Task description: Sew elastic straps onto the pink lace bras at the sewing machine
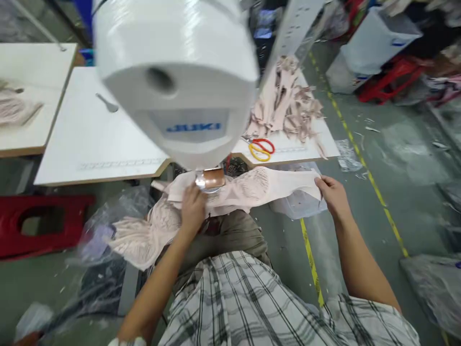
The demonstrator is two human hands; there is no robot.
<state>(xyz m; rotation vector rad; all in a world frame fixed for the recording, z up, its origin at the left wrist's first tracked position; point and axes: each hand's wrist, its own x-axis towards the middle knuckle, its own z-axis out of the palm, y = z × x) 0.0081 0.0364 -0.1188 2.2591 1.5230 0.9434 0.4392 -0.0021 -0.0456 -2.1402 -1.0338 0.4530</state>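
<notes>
A pale pink bra point(252, 186) stretches sideways beneath the head of a white sewing machine point(176, 72) marked JUKI. My left hand point(193, 207) has its fingers curled onto the bra's fabric, just left of the metal-and-copper part point(212, 179) at the machine's needle area. At the far end of the bra's band, my right hand point(333, 193) pinches the edge between thumb and fingers and keeps it drawn out to the right. More pale pink bras point(140, 238) hang in a bunch at the lower left, beside my left forearm. The machine head hides the needle.
Red-and-yellow-handled scissors point(261, 149) lie on the white table point(97, 139), near a heap of pale fabric pieces point(284, 103). A clear plastic bin point(297, 204) stands below the table's right part. A red stool point(46, 226) is at left; a white tub point(378, 41) stands at back right.
</notes>
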